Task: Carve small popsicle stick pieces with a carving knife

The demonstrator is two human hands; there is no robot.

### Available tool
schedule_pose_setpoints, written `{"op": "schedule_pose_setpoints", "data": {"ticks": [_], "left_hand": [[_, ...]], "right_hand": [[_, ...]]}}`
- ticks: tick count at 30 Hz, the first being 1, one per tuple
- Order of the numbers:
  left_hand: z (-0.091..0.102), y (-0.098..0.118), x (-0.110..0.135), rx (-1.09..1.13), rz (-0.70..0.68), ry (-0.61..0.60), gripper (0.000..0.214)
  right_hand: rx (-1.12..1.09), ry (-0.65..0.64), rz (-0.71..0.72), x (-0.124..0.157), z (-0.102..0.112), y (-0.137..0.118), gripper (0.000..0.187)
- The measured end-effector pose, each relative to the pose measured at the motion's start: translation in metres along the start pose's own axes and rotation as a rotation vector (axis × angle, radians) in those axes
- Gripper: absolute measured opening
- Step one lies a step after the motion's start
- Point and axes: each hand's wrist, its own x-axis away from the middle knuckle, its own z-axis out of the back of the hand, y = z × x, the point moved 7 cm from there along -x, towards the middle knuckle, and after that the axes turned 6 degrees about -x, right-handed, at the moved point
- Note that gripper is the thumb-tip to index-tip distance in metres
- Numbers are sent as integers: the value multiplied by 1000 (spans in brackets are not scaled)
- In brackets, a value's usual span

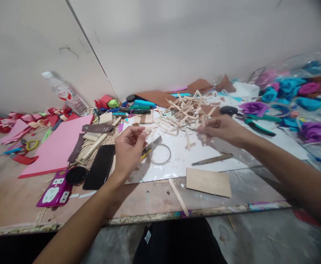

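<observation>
With the left hand (130,148), pinching almost tip to tip near the centre; cannot tell whether gripping anything tiny between the fingers. With the right hand (222,129), fingers closed, apparently gripping a slim tool (191,128) pointing toward nine o'clock; too blurred to identify. See craft sticks (186,106) heaped loosely at the right hand's ten o'clock, plus a small stick piece (188,141) at its eight o'clock, on a white sheet (177,170).

Could nick the left fingers on the bare blade (156,142) just off at three o'clock, by dropping or swinging that wrist. Might snag the ring (160,164) too, lying right beside that blade. Could topple the tangled heap by catching one protruding end with the right knuckles. Might trap the narrow tool (212,159) at the right hand's six o'clock by lowering that forearm. Could easily lose the loose stick (178,197) at six o'clock off the bench (149,205), lying so near its front edge, through a careless elbow.
</observation>
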Motion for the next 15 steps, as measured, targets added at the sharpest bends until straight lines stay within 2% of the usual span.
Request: {"op": "schedule_pose_setpoints", "data": {"ticks": [5, 9, 15], "left_hand": [[13, -3, -11, -220, -82, -12, 14], [21, -5, -22, -425, -150, -85, 17], [15, -16, -25, -634, -190, -275, 25]], "right_hand": [[-44, 44, 15, 0, 12, -3, 46], [-28, -75, 22, 2, -1, -6, 53], [72, -263, -35, 8, -24, 1, 60]]}}
